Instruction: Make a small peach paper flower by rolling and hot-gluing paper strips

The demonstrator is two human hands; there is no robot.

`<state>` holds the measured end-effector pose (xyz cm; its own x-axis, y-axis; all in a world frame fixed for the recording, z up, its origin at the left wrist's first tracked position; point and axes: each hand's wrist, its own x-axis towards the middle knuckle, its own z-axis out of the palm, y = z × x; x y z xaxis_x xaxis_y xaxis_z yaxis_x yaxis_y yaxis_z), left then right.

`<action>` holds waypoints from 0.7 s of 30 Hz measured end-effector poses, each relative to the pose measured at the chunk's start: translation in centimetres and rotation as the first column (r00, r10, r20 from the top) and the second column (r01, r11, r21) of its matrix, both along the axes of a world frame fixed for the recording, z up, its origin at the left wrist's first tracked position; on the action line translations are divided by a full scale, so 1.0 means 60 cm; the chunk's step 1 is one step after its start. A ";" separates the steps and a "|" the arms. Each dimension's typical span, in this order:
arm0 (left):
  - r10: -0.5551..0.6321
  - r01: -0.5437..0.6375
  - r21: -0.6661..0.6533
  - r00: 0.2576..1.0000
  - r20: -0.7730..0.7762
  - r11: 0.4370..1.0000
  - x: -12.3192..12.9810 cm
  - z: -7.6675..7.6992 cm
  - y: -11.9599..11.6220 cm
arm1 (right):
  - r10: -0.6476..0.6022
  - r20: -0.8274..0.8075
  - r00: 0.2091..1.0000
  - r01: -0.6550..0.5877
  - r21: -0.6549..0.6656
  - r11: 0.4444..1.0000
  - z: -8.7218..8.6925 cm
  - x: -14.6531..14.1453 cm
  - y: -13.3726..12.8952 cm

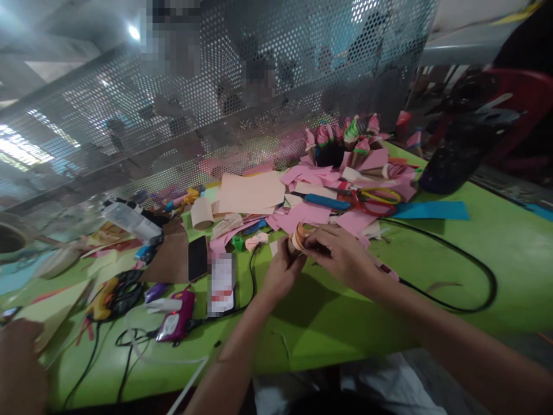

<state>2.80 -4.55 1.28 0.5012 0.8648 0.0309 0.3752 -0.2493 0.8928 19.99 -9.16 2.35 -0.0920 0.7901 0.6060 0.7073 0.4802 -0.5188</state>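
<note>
Near the middle of the green table (432, 259), my left hand (283, 268) is wrapped round a small cone-like piece (298, 237) with orange and cream strips curled at its top. My right hand (339, 253) has its fingers bent and pressed together at the right side of the same piece. What lies between those right fingertips is too small to make out. Pink and cream paper sheets (250, 193) are spread just beyond my hands. A pink tool with a black cable (386, 271) lies by my right wrist.
Red and yellow scissors (375, 202), a blue cutter (327, 201) and finished paper cones (352, 131) lie ahead. Left are a black phone (197, 258), a magenta power box (176, 316), cables and a glue gun (103, 297). Another person's hand (23, 351) is at the far left.
</note>
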 end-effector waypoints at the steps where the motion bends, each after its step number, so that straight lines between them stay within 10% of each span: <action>1: -0.001 0.001 -0.011 1.000 0.010 1.000 -0.001 0.001 0.000 | -0.004 -0.002 1.000 0.004 0.005 1.000 0.000 0.000 0.000; 21: 0.059 -0.027 -0.143 0.974 0.219 0.989 0.004 -0.004 -0.006 | 0.030 -0.049 0.998 -0.028 0.045 0.999 -0.008 -0.017 -0.008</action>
<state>3.04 -4.90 1.05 0.4575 0.8891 0.0157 0.1715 -0.1056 0.9795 18.99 -9.63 1.85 -0.0833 0.7599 0.6446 0.6666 0.5234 -0.5308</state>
